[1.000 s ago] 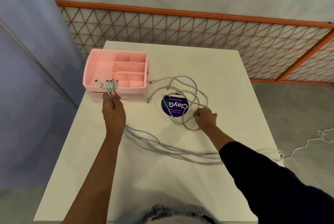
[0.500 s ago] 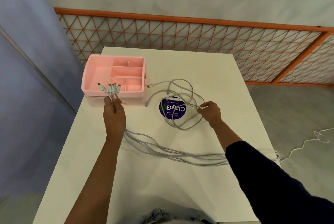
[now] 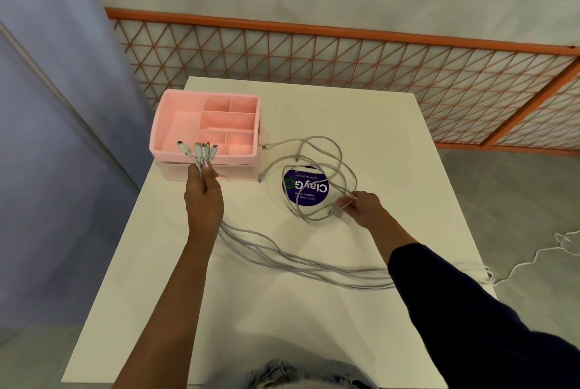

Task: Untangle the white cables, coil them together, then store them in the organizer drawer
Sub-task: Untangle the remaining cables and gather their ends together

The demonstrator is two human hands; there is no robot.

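White cables (image 3: 301, 266) are gripped near the plugs by the left hand (image 3: 204, 200) beside the pink organizer (image 3: 205, 125) at the table's (image 3: 282, 326) far-left corner; tangled loops are pinched by the right hand (image 3: 364, 206).

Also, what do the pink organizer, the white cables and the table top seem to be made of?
The pink organizer looks like moulded plastic, matte: even colour, thin straight dividers. The white cables seem sheathed in soft plastic or rubber, since they bend in loose loops; their plug tips look metallic. The table has a smooth white top, perhaps laminate or painted board.
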